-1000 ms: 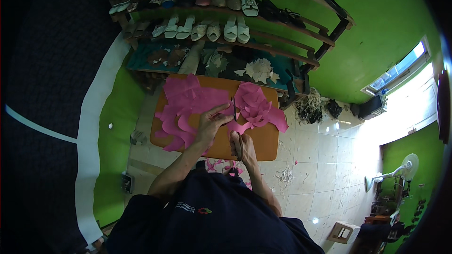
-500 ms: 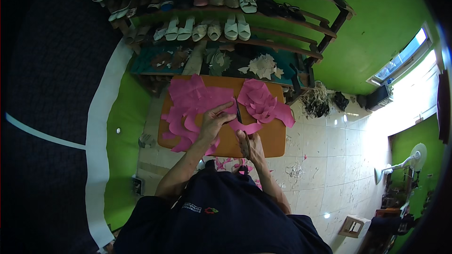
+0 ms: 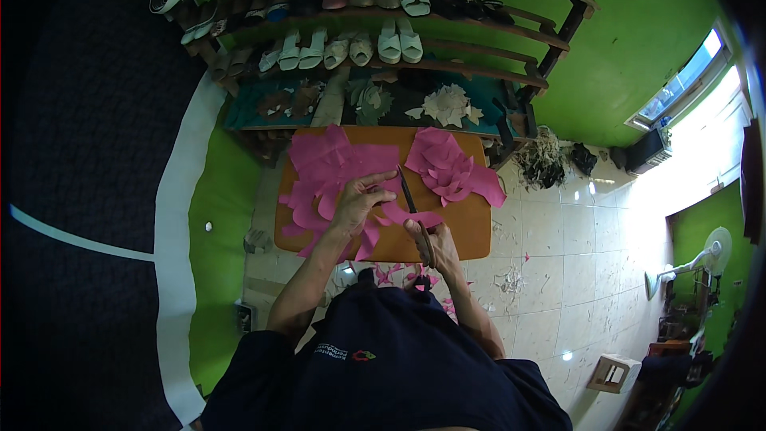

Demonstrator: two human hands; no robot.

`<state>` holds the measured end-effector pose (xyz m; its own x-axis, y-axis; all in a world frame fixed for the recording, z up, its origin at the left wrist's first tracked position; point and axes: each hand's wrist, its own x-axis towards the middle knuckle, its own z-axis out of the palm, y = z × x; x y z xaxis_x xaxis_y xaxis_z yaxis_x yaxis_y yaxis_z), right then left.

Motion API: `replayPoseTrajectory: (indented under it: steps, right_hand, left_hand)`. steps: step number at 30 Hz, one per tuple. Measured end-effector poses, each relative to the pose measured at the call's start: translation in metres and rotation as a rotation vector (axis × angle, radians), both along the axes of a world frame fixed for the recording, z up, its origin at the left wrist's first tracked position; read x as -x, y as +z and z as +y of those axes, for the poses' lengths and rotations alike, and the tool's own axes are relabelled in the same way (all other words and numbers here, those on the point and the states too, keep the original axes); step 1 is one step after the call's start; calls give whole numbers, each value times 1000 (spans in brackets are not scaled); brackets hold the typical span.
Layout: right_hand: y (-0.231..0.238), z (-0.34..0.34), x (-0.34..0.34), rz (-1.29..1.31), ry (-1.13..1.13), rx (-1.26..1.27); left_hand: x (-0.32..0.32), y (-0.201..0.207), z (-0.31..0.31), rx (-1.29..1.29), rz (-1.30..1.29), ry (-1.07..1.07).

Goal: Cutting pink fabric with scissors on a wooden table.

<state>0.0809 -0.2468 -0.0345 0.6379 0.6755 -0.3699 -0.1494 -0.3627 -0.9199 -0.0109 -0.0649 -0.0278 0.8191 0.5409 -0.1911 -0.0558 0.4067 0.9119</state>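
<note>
My right hand [image 3: 438,246] is closed round the handles of a pair of scissors [image 3: 408,194], their dark blades pointing away from me over the table. Left of the blades, my left hand [image 3: 359,201] pinches a pink sheet [image 3: 390,183] between thumb and fingers. A curved pink strip [image 3: 416,216] hangs beside the blades, just above my right hand. Under and around my left hand lie several cut pink pieces [image 3: 317,161]. To the right of the scissors sits another heap of pink pieces [image 3: 441,166], partly over the table's right edge.
The orange-brown table [image 3: 471,231] stands against a wooden rack [image 3: 479,72] holding several shoes [image 3: 389,41] and material scraps [image 3: 448,105]. Pink scraps [image 3: 388,273] and pale shreds [image 3: 511,279] litter the tiled floor. A white fan [image 3: 714,251] is at the far right.
The whole view has shifted slightly. The scissors lean a little more to the left at their tip, and my left hand stays on the pink sheet beside them.
</note>
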Motion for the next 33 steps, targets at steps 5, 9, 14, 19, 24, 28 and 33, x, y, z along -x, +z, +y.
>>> replayPoseTrajectory:
  steps: [5,9,14,19,24,28,33]
  right_hand:
    - [-4,-5,0,12,25,1]
    - [-11,-12,-3,-74,59,30]
    - [-19,-26,-8,-94,125,231]
    - [-32,-51,-1,45,109,329]
    - [-38,-91,5,157,-75,262]
    - [-59,-127,7,114,-200,269]
    - [-98,-166,-1,171,-240,488]
  left_hand:
    - [3,7,-2,-27,55,-62]
    - [3,1,-3,-40,95,-105]
    - [2,-26,3,-46,122,-191]
    - [-6,-47,-7,0,177,-253]
    - [-43,-69,-18,46,97,-244]
    - [-105,-76,-18,59,21,-137]
    - [-144,-155,4,-107,243,6]
